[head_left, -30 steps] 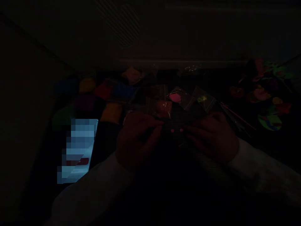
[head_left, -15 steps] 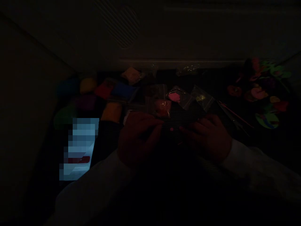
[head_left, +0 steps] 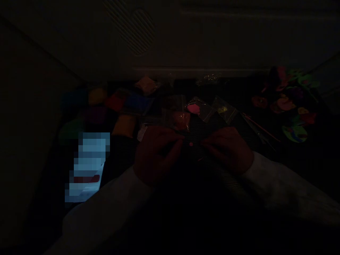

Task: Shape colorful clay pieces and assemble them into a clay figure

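Head view: a pink dot (head_left: 191,144) lies on the dark surface (head_left: 231,182) between the fingertips of the left hand (head_left: 158,152) and the right hand (head_left: 231,148), closer to the left's. Both hands have fingers drawn in close, thumb near forefinger; in this gloom I can't fairly tell whether either pinches anything. So small a piece would want a light touch: wrists steady, one hand bracing lightly while the other works with the very tips, since a hard press could flatten it. The dot looks round, so it points no particular way and shows no long axis. The thin sliver (head_left: 200,159) nearer the wearer slants, its far end towards the right.
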The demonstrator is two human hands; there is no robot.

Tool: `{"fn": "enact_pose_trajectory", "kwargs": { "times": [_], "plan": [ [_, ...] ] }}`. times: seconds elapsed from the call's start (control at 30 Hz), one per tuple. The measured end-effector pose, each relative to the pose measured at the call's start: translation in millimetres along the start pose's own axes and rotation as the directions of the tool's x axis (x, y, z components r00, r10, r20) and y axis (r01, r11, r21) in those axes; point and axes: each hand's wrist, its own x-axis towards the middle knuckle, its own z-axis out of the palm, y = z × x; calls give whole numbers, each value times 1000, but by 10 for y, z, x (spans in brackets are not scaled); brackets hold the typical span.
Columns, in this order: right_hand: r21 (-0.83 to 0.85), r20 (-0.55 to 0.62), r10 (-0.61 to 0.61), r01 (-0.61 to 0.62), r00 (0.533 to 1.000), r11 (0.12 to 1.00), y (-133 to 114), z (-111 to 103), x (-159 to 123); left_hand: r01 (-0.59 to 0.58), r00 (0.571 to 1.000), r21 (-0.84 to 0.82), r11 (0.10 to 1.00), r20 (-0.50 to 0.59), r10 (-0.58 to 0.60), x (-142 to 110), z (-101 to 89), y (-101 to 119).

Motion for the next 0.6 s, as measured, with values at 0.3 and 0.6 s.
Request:
{"fn": "enact_pose_trajectory", "kwargs": {
  "times": [0.3, 0.6],
  "plan": [
    [-5, 51, 18, -18, 999, 1000, -6, 8, 15, -15, 1000, -16, 1000, 4, 15, -8, -9, -3],
    [-16, 105, -184, 187, 977, 982, -65, -145, -80, -20, 1000, 12, 1000, 5, 20, 7, -15, 10]
  ]
}}
